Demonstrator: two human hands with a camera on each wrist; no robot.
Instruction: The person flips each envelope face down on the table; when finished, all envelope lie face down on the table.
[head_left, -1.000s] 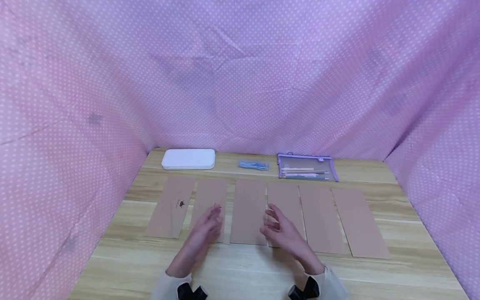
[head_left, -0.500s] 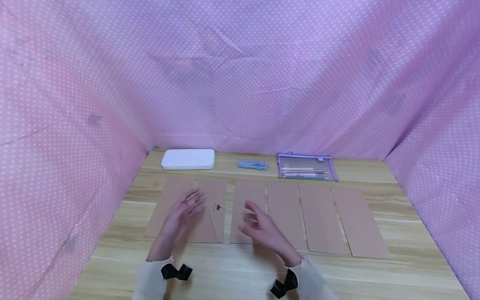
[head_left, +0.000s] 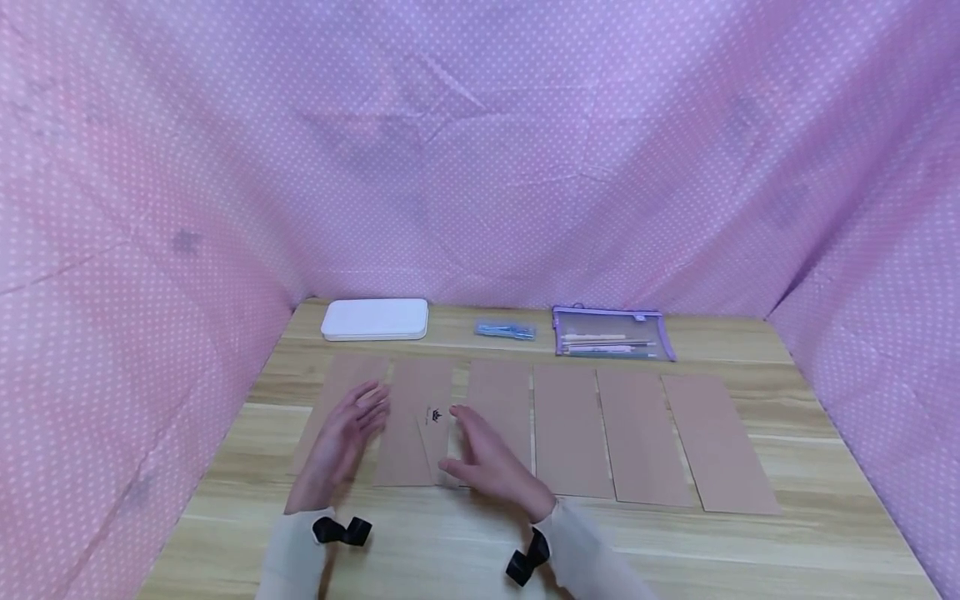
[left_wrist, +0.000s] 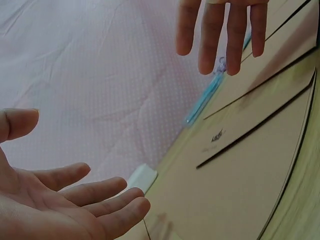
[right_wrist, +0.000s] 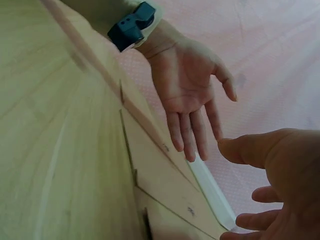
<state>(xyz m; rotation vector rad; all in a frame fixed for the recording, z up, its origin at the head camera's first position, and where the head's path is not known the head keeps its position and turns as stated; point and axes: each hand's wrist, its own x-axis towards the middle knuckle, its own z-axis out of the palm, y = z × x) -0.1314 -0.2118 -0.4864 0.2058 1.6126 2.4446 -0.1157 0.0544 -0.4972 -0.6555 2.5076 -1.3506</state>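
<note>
Several flat brown kraft-paper rectangles lie side by side in a row. The second from the left (head_left: 408,442) bears a small black crown print and a slanted flap edge. Over the right part of the leftmost rectangle (head_left: 318,433) hovers my left hand (head_left: 341,433), fingers spread and palm turned inward, holding nothing. My right hand (head_left: 498,471) is above the third rectangle (head_left: 506,392), its thumb and fingers apart and pointing at the crown print. Nothing is between its fingers. In the right wrist view, both palms (right_wrist: 185,75) face each other above the paper.
Behind the row lie a white flat case (head_left: 375,319), a clear pack with blue items (head_left: 506,331) and a purple-edged mesh pouch (head_left: 611,321) with pens inside. Three more rectangles (head_left: 645,442) extend to the right. Pink dotted cloth (head_left: 480,167) surrounds the wooden table (head_left: 420,542).
Both hands have moved left across the row. The crown on the second rectangle came into view as the left hand left it; the leftmost one's print is now covered.
</note>
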